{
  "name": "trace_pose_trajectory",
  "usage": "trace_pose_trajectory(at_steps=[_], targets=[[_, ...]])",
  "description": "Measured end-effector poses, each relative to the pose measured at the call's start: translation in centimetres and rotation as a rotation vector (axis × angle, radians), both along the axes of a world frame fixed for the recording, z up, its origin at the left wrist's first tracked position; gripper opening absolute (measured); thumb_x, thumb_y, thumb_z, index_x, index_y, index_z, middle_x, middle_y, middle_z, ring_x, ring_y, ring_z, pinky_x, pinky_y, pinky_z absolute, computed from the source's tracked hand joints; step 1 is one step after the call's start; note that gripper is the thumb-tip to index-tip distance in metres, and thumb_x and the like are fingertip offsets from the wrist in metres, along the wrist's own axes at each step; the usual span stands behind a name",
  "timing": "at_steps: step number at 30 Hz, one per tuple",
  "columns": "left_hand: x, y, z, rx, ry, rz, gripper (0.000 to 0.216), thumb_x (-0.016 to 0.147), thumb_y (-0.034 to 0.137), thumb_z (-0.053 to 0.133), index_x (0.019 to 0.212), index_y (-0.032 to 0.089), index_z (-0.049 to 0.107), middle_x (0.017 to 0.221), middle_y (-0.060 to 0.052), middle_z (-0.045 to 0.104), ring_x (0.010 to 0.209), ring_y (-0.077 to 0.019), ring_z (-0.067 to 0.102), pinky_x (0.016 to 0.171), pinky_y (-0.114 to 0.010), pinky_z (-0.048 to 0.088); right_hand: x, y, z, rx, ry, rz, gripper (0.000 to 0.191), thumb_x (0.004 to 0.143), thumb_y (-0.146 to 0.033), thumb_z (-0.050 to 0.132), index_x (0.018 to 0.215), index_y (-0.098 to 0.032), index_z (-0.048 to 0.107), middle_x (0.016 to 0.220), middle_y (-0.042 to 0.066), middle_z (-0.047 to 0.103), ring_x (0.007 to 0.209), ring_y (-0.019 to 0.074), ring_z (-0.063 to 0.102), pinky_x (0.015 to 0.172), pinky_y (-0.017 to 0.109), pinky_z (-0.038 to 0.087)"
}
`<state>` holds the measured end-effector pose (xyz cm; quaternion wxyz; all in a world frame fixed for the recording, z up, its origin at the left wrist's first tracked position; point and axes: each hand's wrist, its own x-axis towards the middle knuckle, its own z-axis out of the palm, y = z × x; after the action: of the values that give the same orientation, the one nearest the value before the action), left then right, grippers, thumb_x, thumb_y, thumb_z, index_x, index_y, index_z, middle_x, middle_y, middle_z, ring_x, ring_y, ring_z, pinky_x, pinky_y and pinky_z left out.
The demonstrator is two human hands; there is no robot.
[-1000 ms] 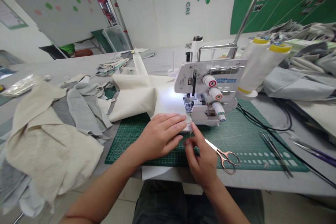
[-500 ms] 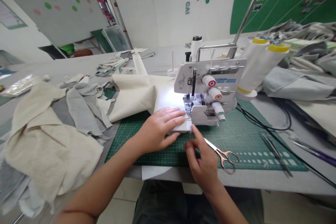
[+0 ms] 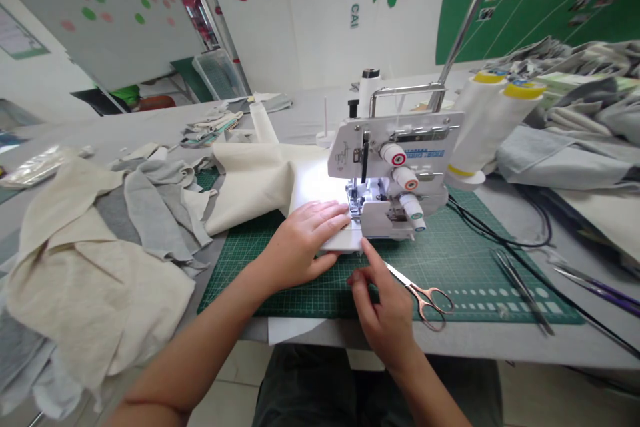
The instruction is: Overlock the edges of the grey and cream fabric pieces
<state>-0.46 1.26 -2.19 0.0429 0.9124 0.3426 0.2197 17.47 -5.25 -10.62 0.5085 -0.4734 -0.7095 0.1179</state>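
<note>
My left hand (image 3: 306,240) lies flat on the white bed of a serger (image 3: 395,140), its fingers stretched toward the lit needle area. Cream cloth (image 3: 253,180) spreads from the machine's left side across the table, close beyond that hand. At the front edge of the bed, my right hand (image 3: 384,310) touches or nearly touches the corner with its extended index finger. Its other fingers are curled, and nothing shows in them. Scissors (image 3: 425,297) with copper-coloured handles rest on the green cutting mat (image 3: 310,297), just right of this hand. The left fingertips partly cover the bed.
Heaped cream and grey fabric (image 3: 100,267) fills the left side. Large thread cones (image 3: 505,120) stand behind the machine at right. Tweezers (image 3: 525,293), black cables (image 3: 493,233) and a purple-handled tool (image 3: 600,287) lie to the right, with more folded cloth (image 3: 570,160) behind.
The view has shifted slightly, moving the machine a little left in the picture. Both hands keep nearly the same places and poses.
</note>
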Motion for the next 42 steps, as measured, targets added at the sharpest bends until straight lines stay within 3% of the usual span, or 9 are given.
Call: trace_pose_trajectory(at_steps=[9,15,19,21,23,27,32,35,42], targets=[[0.5,0.0,-0.2,0.005,-0.018,0.033,0.060,0.081,0.019,0.064,0.138,0.015,0.047,0.147,-0.015,0.049,0.139,-0.0278,0.042,0.117,-0.050,0.032,0.0,0.0,0.0,-0.014,0.009,0.017,0.059,0.096,-0.014,0.048,0.152,-0.025,0.032,0.113,0.009,0.074,0.078,0.0185,0.073,0.074,0.033,0.059],[1.2,-0.8,-0.2,0.021,-0.037,0.112,0.056,0.084,0.027,0.064,0.135,0.013,0.046,0.146,-0.017,0.049,0.138,-0.0294,0.042,0.116,-0.049,0.035,0.0,-0.1,-0.3,-0.045,0.068,0.015,0.051,0.096,-0.016,0.049,0.146,-0.021,0.039,0.086,0.004,0.074,0.071,0.0175,0.070,0.072,0.032,0.058],[1.7,-1.0,-0.4,0.043,0.002,0.139,0.061,0.084,0.027,0.066,0.138,0.011,0.043,0.147,-0.019,0.047,0.139,-0.0310,0.041,0.116,-0.050,0.034,0.2,-0.4,-0.1,-0.043,0.183,-0.011,0.028,0.093,-0.017,0.052,0.121,-0.020,0.054,0.084,0.003,0.070,0.070,0.0168,0.069,0.068,0.031,0.056],[1.7,-1.0,-0.4,0.045,0.003,0.135,0.061,0.083,0.027,0.066,0.138,0.011,0.044,0.148,-0.019,0.046,0.139,-0.0316,0.041,0.116,-0.052,0.034,0.1,-0.4,0.4,-0.037,0.168,0.050,0.014,0.093,-0.016,0.050,0.101,-0.021,0.060,0.079,0.002,0.069,0.068,0.0162,0.068,0.065,0.028,0.054],[1.5,-0.9,-0.2,0.034,0.002,0.126,0.062,0.082,0.026,0.067,0.138,0.011,0.044,0.149,-0.020,0.046,0.140,-0.0324,0.040,0.116,-0.052,0.034,-0.3,-0.4,0.9,-0.062,0.142,0.152,0.017,0.094,-0.015,0.049,0.091,-0.021,0.064,0.076,0.002,0.069,0.069,0.0161,0.067,0.064,0.027,0.053],[0.6,-0.8,1.1,-0.062,0.004,0.084,0.059,0.086,0.022,0.064,0.140,0.013,0.044,0.148,-0.018,0.047,0.139,-0.0293,0.043,0.116,-0.048,0.036,-1.9,-0.2,1.3,-0.170,0.218,0.276,0.021,0.093,-0.017,0.051,0.101,-0.021,0.070,0.100,0.008,0.073,0.092,0.0205,0.070,0.081,0.031,0.056],[-0.4,-0.4,3.4,-0.160,0.051,0.010,0.057,0.084,0.034,0.069,0.135,0.014,0.052,0.144,-0.018,0.052,0.135,-0.0312,0.047,0.111,-0.048,0.042,-4.5,-0.3,2.0,-0.322,0.345,0.389,0.030,0.089,-0.017,0.057,0.116,-0.021,0.069,0.115,0.009,0.071,0.113,0.0236,0.066,0.099,0.036,0.052],[-0.7,0.5,4.2,-0.212,0.044,-0.022,0.036,0.093,0.031,0.057,0.126,0.015,0.061,0.138,-0.014,0.058,0.131,-0.0283,0.052,0.110,-0.046,0.042,-6.2,-0.3,2.7,-0.324,0.351,0.436,0.042,0.086,-0.016,0.059,0.128,-0.023,0.064,0.129,0.009,0.066,0.125,0.0259,0.057,0.108,0.042,0.045],[-0.9,4.1,3.4,-0.632,-0.527,0.162,0.024,0.087,0.026,0.051,0.095,0.017,0.071,0.104,-0.009,0.074,0.101,-0.0260,0.069,0.098,-0.048,0.050,-9.3,0.8,2.0,-0.384,0.453,0.409,0.071,0.089,-0.023,0.058,0.155,-0.029,0.030,0.154,0.008,0.044,0.139,0.0283,0.045,0.113,0.051,0.038]])
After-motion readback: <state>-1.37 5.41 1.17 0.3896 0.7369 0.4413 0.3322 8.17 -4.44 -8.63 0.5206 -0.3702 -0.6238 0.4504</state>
